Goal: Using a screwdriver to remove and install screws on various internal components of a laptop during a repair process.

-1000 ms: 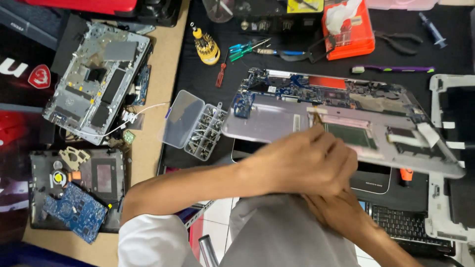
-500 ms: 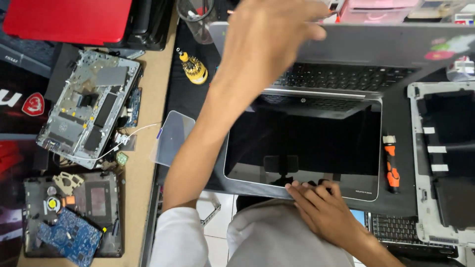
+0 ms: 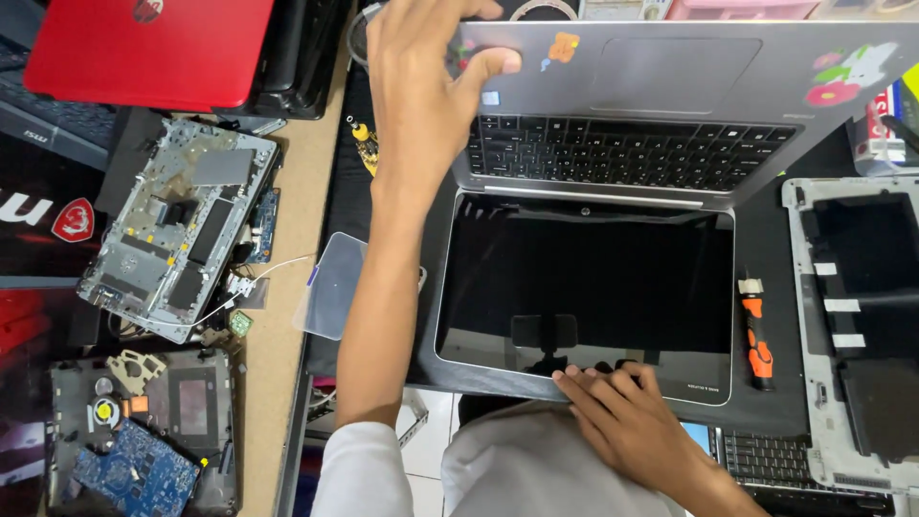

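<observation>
Gripping silver laptop (image 3: pixel 670 124): left hand (image 3: pixel 421 86) on base, right hand (image 3: pixel 622 412) at screen edge.

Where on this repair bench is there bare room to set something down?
A bare strip of tan bench runs between the stripped laptop chassis and the black mat. The mat shows beside the orange screwdriver. The left side is crowded with parts.

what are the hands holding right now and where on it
Both hold the open silver laptop: the left hand grips the palm-rest corner of its base, and the right hand rests its fingers on the near edge of the dark screen lid.
</observation>
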